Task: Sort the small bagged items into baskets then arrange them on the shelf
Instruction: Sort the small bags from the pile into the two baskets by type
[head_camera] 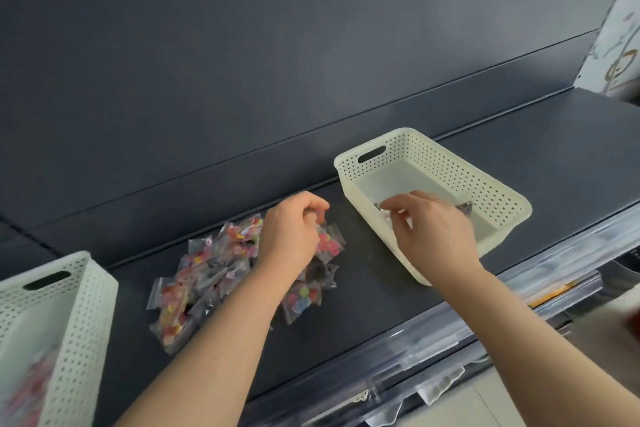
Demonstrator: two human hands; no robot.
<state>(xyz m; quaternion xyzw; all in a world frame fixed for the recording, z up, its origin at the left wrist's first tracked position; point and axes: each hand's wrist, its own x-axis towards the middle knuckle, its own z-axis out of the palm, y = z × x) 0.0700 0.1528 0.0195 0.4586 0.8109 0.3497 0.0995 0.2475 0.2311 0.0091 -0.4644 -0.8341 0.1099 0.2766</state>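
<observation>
A small clear bag (385, 212) is pinched by the right hand (438, 236), fingers curled, inside the cream perforated basket (457, 170) set at the front edge of the shelf (561, 156). A bag of pink beads (329, 243) is pinched by the left hand (294, 239) above the pile of bagged beads (204, 281) lying mid-shelf. A second basket (83, 315), holding blurred colourful bags (31, 388), is seen at the left edge

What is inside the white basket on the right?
The right hand is in the basket, pinching a clear bag; a dark item shows beyond it. Anything under the hand is covered.
</observation>
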